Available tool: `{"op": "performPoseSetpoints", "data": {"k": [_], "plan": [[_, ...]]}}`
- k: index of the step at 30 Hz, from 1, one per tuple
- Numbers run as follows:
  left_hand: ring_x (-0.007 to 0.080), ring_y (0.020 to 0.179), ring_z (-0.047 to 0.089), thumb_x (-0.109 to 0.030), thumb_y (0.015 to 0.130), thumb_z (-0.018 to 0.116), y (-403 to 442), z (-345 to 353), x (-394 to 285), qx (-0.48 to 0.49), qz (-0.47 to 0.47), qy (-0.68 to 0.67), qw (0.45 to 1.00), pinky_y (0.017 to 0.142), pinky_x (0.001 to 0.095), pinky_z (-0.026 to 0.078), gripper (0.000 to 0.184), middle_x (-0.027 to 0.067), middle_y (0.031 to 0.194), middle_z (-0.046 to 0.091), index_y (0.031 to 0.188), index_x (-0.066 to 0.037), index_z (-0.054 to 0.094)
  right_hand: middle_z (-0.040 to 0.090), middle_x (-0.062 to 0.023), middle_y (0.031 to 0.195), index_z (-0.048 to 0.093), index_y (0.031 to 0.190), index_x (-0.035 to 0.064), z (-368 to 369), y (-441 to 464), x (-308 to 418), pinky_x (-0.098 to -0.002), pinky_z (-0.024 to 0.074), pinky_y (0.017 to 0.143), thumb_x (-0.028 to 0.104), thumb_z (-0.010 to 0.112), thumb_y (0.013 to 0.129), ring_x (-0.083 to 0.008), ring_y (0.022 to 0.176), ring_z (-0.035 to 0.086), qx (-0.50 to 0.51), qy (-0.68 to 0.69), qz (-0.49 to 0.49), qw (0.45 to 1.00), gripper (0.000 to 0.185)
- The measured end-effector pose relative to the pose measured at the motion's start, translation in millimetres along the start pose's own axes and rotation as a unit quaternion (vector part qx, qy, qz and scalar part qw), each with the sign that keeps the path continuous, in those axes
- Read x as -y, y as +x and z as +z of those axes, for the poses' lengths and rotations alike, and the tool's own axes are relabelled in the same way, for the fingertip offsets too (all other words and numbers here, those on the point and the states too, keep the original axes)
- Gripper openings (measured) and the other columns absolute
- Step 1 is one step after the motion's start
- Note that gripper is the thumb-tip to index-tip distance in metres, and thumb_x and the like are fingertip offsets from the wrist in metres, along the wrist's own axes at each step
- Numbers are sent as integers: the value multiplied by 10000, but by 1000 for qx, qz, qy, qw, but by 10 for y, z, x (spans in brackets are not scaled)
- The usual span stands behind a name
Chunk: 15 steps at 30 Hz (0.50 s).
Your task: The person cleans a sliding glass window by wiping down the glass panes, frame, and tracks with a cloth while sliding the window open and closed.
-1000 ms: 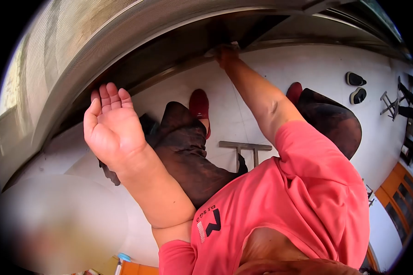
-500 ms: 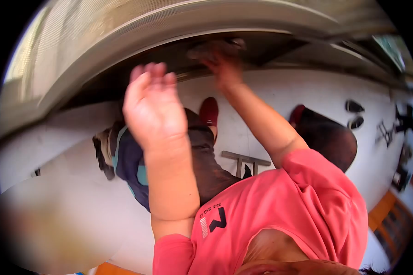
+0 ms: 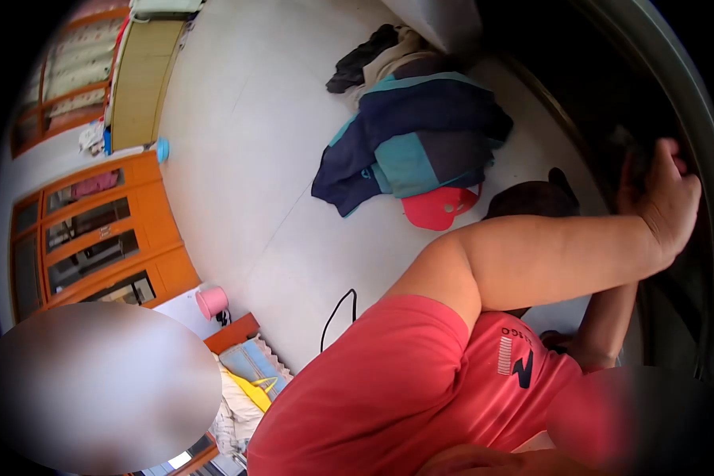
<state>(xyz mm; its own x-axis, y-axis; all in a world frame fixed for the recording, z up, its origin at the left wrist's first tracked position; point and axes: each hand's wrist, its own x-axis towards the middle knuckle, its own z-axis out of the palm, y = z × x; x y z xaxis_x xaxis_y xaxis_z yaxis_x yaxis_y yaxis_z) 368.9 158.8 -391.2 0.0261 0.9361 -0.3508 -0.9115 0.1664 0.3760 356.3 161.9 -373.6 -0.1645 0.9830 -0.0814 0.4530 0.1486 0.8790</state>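
- So the person in the pink shirt has both arms stretched out to about 3 o'clock, where a dark recess sits inside a curved grey rim. That's the spot being worked on.
- Left hand: back to the camera, fingers bent, right by the rim. Honestly can't tell if it's clamped on anything.
- Right hand: mostly tucked behind the left one in shadow, so no clue whether it's gripping something. A pale smudge sits near it at roughly 2 o'clock, too murky to identify.
- Progress-wise, I'd call it mid-job: both hands are at the recess and nothing there reads as finished. How much is done or left, the shadow hides.
- Other stuff looks uninvolved: navy-and-teal clothes on the floor at 1 o'clock, red cap just beside them at 2, pink bucket at 8, orange cabinet at 9.
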Motion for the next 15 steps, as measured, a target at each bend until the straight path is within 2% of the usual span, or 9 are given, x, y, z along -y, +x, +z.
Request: {"op": "performPoseSetpoints", "data": {"k": [1, 2, 4, 7, 9, 11, 12, 14, 15], "plan": [[132, 873, 568, -116, 934, 535, 13, -61, 107, 13, 10, -108, 994, 759, 268, 482, 294, 22, 1027, 597, 1223, -84, 497, 691, 70, 963, 605, 1198, 70, -61, 39, -8, -297, 483, 745, 81, 433, 992, -98, 882, 665, 54, 13, 24, 998, 268], [122, 852, 572, -119, 942, 540, 7, -89, 141, 29, 17, -209, 977, 738, 261, 487, 286, 12, 1019, 596, 1224, -92, 504, 693, 65, 958, 607, 1181, 66, -32, 59, 37, -309, 486, 723, 91, 431, 993, -101, 850, 666, 64, 6, 46, 997, 259], [135, 885, 560, -91, 918, 538, 59, -23, 106, -11, 16, -39, 999, 775, 262, 481, 325, 33, 1037, 574, 1240, -85, 490, 692, 38, 978, 611, 1154, 70, -31, 79, -1, -306, 488, 755, 130, 450, 990, -100, 876, 659, 22, 51, 53, 997, 237], [155, 934, 543, -50, 882, 535, 47, 79, -18, -71, 12, 216, 974, 829, 264, 471, 387, 66, 1064, 541, 1263, -75, 469, 679, 35, 1003, 569, 1191, 110, 121, 143, 77, -319, 485, 742, 110, 481, 955, -114, 882, 647, 7, 60, 51, 997, 252], [164, 937, 534, -51, 875, 535, 61, 63, 2, -61, 17, 238, 969, 825, 265, 470, 411, 79, 1076, 524, 1277, -68, 449, 665, 32, 1027, 526, 1228, 150, 257, 165, 200, -332, 483, 729, 90, 512, 920, -127, 887, 635, -4, 75, 43, 996, 314], [180, 967, 517, -47, 861, 533, -21, 140, -51, -45, -20, 225, 973, 828, 273, 467, 459, 98, 1103, 508, 1303, -58, 413, 652, 29, 1051, 483, 1265, 190, 446, 176, 391, -346, 481, 716, 71, 543, 885, -141, 892, 623, -15, 105, 46, 993, 403], [185, 994, 510, -41, 853, 531, -93, 194, -211, -36, -67, 190, 979, 835, 278, 464, 482, 103, 1117, 511, 1315, -54, 397, 645, 27, 1064, 462, 1283, 210, 535, 193, 496, -353, 480, 709, 61, 558, 868, -147, 894, 617, -21, 121, 55, 991, 452], [187, 1000, 511, -35, 849, 535, -195, 243, -234, -40, -28, 227, 973, 841, 287, 463, 499, 109, 1146, 512, 1329, -39, 397, 632, 24, 1088, 419, 1320, 250, 738, 306, 761, -366, 477, 696, 41, 589, 833, -161, 900, 605, -42, 157, 67, 984, 557], [167, 987, 517, -47, 840, 553, -192, 225, -242, -29, -43, 218, 974, 824, 289, 461, 512, 84, 1131, 538, 1333, -25, 418, 625, 22, 1100, 397, 1339, 270, 796, 374, 903, -373, 476, 689, 31, 605, 815, -168, 902, 600, -62, 185, 75, 978, 612]]}}
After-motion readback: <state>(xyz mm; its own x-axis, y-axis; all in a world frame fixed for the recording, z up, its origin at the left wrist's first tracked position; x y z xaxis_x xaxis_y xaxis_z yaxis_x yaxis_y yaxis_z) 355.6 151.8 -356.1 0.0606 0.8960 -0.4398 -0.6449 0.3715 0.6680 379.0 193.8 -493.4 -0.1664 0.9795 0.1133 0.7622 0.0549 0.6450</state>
